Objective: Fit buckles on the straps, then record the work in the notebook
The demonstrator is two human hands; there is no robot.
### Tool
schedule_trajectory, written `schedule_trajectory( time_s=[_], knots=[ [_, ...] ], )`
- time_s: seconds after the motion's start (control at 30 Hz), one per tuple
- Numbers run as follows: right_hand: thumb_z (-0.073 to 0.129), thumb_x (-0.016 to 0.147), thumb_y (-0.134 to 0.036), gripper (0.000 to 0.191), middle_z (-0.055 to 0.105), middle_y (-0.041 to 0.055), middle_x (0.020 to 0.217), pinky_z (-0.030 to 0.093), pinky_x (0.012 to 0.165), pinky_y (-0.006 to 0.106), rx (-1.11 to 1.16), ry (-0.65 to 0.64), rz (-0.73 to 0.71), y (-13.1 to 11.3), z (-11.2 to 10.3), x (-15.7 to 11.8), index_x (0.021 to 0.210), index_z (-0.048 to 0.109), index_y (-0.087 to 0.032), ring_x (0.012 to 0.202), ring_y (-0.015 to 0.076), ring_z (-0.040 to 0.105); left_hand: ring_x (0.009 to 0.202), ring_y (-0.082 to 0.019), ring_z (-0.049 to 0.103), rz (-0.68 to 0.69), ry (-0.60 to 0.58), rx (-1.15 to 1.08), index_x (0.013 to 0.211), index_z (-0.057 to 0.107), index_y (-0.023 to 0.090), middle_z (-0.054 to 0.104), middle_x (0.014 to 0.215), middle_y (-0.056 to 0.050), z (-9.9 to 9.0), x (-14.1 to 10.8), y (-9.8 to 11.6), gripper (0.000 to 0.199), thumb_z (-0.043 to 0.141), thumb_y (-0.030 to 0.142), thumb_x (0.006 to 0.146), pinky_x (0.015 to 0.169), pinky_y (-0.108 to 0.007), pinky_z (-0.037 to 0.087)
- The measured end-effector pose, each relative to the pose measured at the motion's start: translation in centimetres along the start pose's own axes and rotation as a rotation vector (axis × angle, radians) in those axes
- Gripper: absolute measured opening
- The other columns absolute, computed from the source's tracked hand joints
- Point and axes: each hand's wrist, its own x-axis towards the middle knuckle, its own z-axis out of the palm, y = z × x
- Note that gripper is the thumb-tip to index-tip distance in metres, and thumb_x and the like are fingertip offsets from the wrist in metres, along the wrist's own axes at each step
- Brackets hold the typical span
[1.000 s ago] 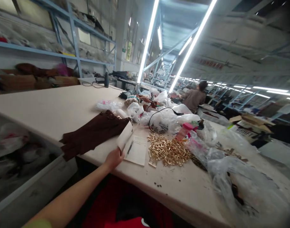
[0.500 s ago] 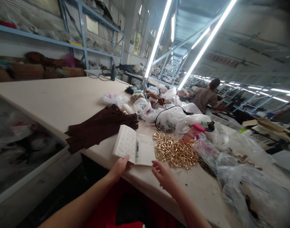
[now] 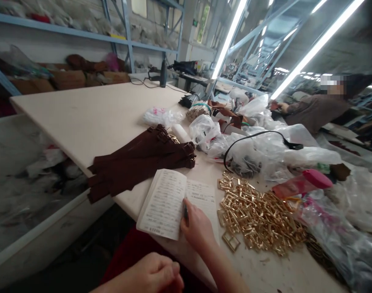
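right hand (image 3: 198,226) moved onto notebook (image 3: 164,205), holding one pen (image 3: 186,213).

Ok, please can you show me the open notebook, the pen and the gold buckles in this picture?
Open notebook (image 3: 163,203), head view, on the left page.
Pen (image 3: 186,213), head view, on the barrel beside the fingers.
Gold buckles (image 3: 259,217), head view, at the middle of the pile.

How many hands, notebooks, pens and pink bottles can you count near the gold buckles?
Person's own hands, left hand and right hand: 2
Open white lined notebook: 1
Slim dark pen: 1
Pink-capped plastic bottle: 1
Total: 5
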Motion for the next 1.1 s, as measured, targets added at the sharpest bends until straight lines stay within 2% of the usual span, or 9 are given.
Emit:
schedule_trajectory(
  time_s=[0.13, 0.3, 0.43, 0.53, 0.6, 0.67, 0.87, 0.97, 1.1],
  knots=[
    [0.041, 0.080, -0.017, 0.049, 0.064, 0.0114, 0.106, 0.043, 0.078, 0.031, -0.036, -0.055, -0.006, 0.5, -0.1, 0.2, 0.129, 0.043, -0.015, 0.093, 0.0226, 0.060, 0.107, -0.021, 0.055, 0.455, 0.337, 0.583, 0.112, 0.058, 0.021, 0.063, 0.113, -0.007, -0.6, 4.4, 4.4, 0.033, 0.036, 0.032, 0.089, 0.096, -0.036, 0.041],
    [0.042, 0.074, -0.009, 0.054, 0.065, 0.0116, 0.096, 0.043, 0.070, 0.030, -0.056, -0.019, 0.075, 1.8, -0.7, -1.3, 0.128, 0.046, -0.015, 0.082, 0.0221, 0.061, 0.122, -0.021, 0.041, 0.542, 0.610, 1.061, 0.131, 0.039, 0.013, 0.048, 0.132, -0.012, -3.1, 10.5, 1.4, 0.047, 0.037, 0.012, 0.084, 0.105, -0.042, 0.031],
    [0.044, 0.074, -0.015, 0.037, 0.063, 0.0059, 0.086, 0.043, 0.070, 0.029, 0.421, 0.024, 0.047, 3.1, -1.6, -2.9, 0.108, 0.058, -0.018, 0.076, 0.0176, 0.057, 0.124, -0.022, 0.039, 0.580, 0.616, 1.164, 0.131, 0.039, 0.018, 0.044, 0.135, -0.010, -4.3, 10.6, -0.9, 0.047, 0.043, 0.015, 0.084, 0.104, -0.041, 0.031],
    [0.046, 0.075, -0.024, 0.023, 0.053, -0.0024, 0.060, 0.039, 0.054, 0.024, 1.019, -0.151, 0.143, 3.2, -2.3, -3.4, 0.094, 0.058, -0.018, 0.054, 0.0123, 0.048, 0.124, -0.023, 0.038, 0.694, 0.516, 1.194, 0.129, 0.041, 0.021, 0.044, 0.135, -0.010, -4.4, 10.0, -0.6, 0.044, 0.048, 0.020, 0.085, 0.102, -0.042, 0.031],
    [0.049, 0.075, -0.029, 0.019, 0.048, -0.0047, 0.053, 0.036, 0.050, 0.023, 1.330, -0.269, 0.181, 3.0, -2.6, -3.5, 0.088, 0.057, -0.018, 0.048, 0.0107, 0.044, 0.118, -0.022, 0.045, 0.760, 0.408, 1.182, 0.119, 0.050, 0.021, 0.056, 0.122, -0.008, -4.3, 9.7, 0.0, 0.032, 0.048, 0.024, 0.086, 0.099, -0.039, 0.033],
    [0.053, 0.073, -0.033, 0.019, 0.048, -0.0047, 0.056, 0.036, 0.051, 0.023, 1.502, -0.270, 0.191, 2.8, -2.6, -3.3, 0.086, 0.056, -0.019, 0.049, 0.0102, 0.044, 0.102, -0.020, 0.054, 0.763, 0.373, 1.149, 0.105, 0.056, 0.020, 0.064, 0.102, -0.005, -4.2, 9.4, 0.4, 0.021, 0.046, 0.027, 0.088, 0.092, -0.036, 0.038],
    [0.059, 0.075, -0.041, 0.025, 0.045, -0.0061, 0.051, 0.037, 0.051, 0.023, 1.151, 0.114, 0.112, 2.6, -1.1, -2.2, 0.085, 0.060, -0.018, 0.050, 0.0098, 0.042, 0.078, -0.018, 0.058, 0.700, 0.375, 1.103, 0.087, 0.058, 0.018, 0.064, 0.083, -0.003, -3.9, 9.1, 1.2, 0.027, 0.035, 0.032, 0.092, 0.071, -0.030, 0.041],
    [0.054, 0.079, -0.047, 0.030, 0.045, -0.0054, 0.052, 0.038, 0.050, 0.024, 1.079, 0.313, 0.165, 2.4, 0.1, -2.0, 0.082, 0.059, -0.017, 0.050, 0.0105, 0.044, 0.072, -0.019, 0.059, 0.662, 0.422, 1.179, 0.077, 0.057, 0.017, 0.064, 0.075, -0.003, -3.4, 9.9, 1.2, 0.027, 0.040, 0.034, 0.090, 0.067, -0.031, 0.040],
    [0.052, 0.080, -0.050, 0.034, 0.043, -0.0057, 0.055, 0.038, 0.052, 0.023, 1.139, 0.353, 0.319, 2.1, 1.2, -2.0, 0.082, 0.059, -0.016, 0.052, 0.0092, 0.042, 0.071, -0.021, 0.060, 0.640, 0.453, 1.251, 0.081, 0.056, 0.018, 0.065, 0.075, -0.002, -2.5, 10.8, 1.4, 0.025, 0.039, 0.033, 0.091, 0.065, -0.032, 0.040]
  ],
)
